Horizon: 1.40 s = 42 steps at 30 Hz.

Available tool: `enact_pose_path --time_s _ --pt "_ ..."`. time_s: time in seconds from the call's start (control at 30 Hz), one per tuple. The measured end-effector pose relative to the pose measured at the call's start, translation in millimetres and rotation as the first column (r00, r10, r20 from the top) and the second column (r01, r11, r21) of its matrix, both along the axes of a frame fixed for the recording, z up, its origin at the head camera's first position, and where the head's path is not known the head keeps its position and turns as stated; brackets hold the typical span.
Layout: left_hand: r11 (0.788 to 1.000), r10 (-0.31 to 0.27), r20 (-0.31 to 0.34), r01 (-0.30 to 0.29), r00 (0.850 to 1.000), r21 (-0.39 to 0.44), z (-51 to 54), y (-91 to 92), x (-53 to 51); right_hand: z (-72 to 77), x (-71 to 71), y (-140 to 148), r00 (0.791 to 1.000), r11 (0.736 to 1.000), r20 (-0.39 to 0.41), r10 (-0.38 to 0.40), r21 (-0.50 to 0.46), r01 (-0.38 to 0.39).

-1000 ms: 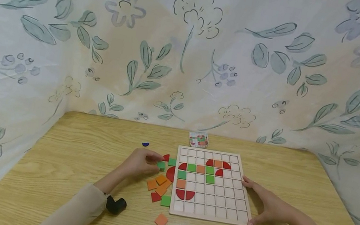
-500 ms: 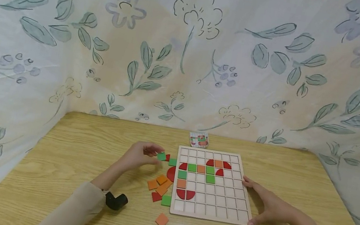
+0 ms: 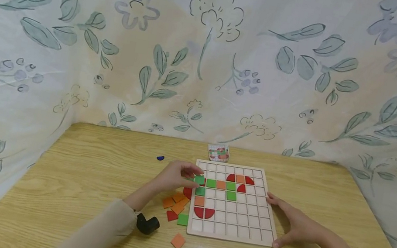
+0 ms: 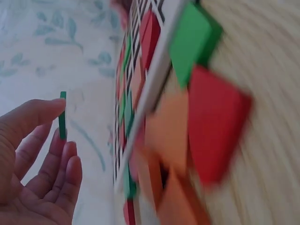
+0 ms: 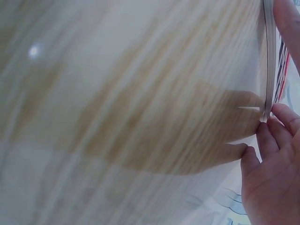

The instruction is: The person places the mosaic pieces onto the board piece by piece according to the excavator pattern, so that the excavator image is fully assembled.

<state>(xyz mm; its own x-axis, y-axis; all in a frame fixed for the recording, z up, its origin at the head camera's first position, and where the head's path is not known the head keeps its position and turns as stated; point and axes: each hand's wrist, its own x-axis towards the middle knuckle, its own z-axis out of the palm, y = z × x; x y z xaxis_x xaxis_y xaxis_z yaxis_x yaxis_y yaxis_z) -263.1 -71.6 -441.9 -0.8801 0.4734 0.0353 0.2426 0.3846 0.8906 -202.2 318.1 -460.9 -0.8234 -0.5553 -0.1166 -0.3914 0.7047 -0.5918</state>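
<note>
A wooden grid board [image 3: 245, 221] lies on the table with red, orange and green pieces set in some cells. My left hand [image 3: 175, 176] pinches a green square [image 3: 199, 180] over the board's left edge; in the left wrist view the hand [image 4: 37, 164] holds this thin green piece [image 4: 63, 115] edge-on between thumb and a fingertip. My right hand [image 3: 297, 226] rests against the board's right edge, thumb at the near corner and fingers higher up. In the right wrist view the fingers of the hand [image 5: 276, 164] touch the board's side [image 5: 269, 61].
Loose orange pieces [image 3: 178, 207], a red piece [image 3: 171, 215] and a green square [image 3: 183, 219] lie left of the board. An orange square [image 3: 177, 241] sits nearer. A dark blue piece [image 3: 160, 158] is farther left, and a patterned card [image 3: 219, 153] stands behind the board.
My left hand has lifted the green square from among the loose pieces and carried it right, over the board's left edge. My right hand has stayed at the board's right edge.
</note>
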Motion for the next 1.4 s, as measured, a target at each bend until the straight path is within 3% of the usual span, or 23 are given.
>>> enact_pose_path --time_s 0.13,0.3,0.47,0.63,1.03,1.4 --pt "0.999 -0.033 0.007 0.033 0.999 -0.015 -0.1 24.4 3.1 1.3 0.3 -0.6 1.0 1.0 -0.002 0.007 -0.013 -0.007" --pt "0.997 -0.064 -0.057 0.061 0.996 -0.053 2.0 55.5 8.1 1.4 -0.4 -1.7 1.0 1.0 -0.009 0.017 -0.014 -0.017" --pt "0.993 -0.058 -0.083 0.049 0.995 -0.111 4.4 84.2 11.0 0.2 -1.7 -1.3 1.0 1.0 -0.006 0.019 -0.016 -0.019" --pt "0.982 -0.06 -0.091 0.043 0.994 -0.184 -0.6 104.0 11.0 -0.5 -3.3 -0.7 0.999 0.999 -0.026 0.035 -0.013 -0.035" --pt "0.952 -0.106 -0.151 0.056 0.983 -0.3 -9.8 122.5 5.5 0.0 -2.5 0.0 0.999 0.999 -0.016 0.033 -0.027 -0.033" --pt "0.94 -0.154 -0.205 0.079 0.967 -0.331 -9.8 128.2 6.0 2.1 0.4 1.9 1.0 1.0 -0.013 0.015 -0.026 -0.015"
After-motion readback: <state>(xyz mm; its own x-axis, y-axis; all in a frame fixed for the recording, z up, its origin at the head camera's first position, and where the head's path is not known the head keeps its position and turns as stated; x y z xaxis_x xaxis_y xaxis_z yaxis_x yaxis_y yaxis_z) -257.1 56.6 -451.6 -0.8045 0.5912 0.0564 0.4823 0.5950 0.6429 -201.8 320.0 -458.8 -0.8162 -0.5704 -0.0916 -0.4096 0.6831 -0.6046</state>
